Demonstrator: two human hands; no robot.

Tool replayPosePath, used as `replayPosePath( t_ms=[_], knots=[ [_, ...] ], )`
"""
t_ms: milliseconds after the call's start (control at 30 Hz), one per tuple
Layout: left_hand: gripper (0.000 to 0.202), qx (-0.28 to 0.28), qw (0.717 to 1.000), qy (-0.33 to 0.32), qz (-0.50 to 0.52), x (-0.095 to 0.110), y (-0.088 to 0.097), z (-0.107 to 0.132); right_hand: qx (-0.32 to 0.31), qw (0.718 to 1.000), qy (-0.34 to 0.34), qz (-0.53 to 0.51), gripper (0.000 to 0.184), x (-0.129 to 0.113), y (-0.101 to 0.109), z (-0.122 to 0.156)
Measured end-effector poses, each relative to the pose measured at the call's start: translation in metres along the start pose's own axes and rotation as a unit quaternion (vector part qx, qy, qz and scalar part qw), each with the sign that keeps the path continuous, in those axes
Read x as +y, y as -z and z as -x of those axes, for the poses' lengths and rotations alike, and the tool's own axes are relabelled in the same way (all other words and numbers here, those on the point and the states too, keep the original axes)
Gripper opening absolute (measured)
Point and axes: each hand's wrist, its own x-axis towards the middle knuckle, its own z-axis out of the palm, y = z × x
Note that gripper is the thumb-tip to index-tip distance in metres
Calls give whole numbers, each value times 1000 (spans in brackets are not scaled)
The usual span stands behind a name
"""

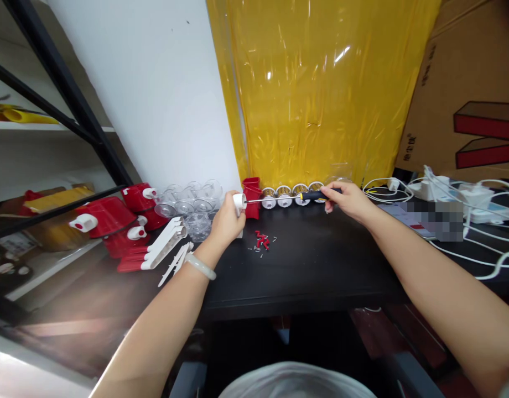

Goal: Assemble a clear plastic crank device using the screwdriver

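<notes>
My left hand (pixel 225 221) is closed around a small white cylindrical part (pixel 238 201), held just above the black table (pixel 321 265). My right hand (pixel 349 200) grips the black-and-yellow handle of a screwdriver (pixel 312 195). Its thin shaft runs leftward and the tip meets the white part. Below the two hands lie small red pieces (pixel 261 241) and several tiny screws. A pale bangle sits on my left wrist.
Red and white plastic housings (pixel 109 218), clear plastic cups (pixel 188 204) and white clips (pixel 167 249) crowd the left. A red piece (pixel 252 193) and a row of round spools (pixel 291 194) line the yellow curtain. White cables and chargers (pixel 453 193) lie at right beside cardboard boxes.
</notes>
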Motion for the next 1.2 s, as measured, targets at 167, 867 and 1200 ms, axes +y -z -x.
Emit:
replayPosePath(
  t_ms=[167, 867, 1200],
  knots=[
    [48, 3, 1000, -9, 12, 7, 1, 3, 18, 996, -80, 23, 55, -1, 2, 1],
    [49, 15, 1000, 19, 19, -3, -1, -3, -25, 995, -25, -88, 49, 5, 1, 0],
    [50, 2, 1000, 20, 4, 0, 1, 0, -21, 999, -23, 25, 47, 2, -1, 3]
  ],
)
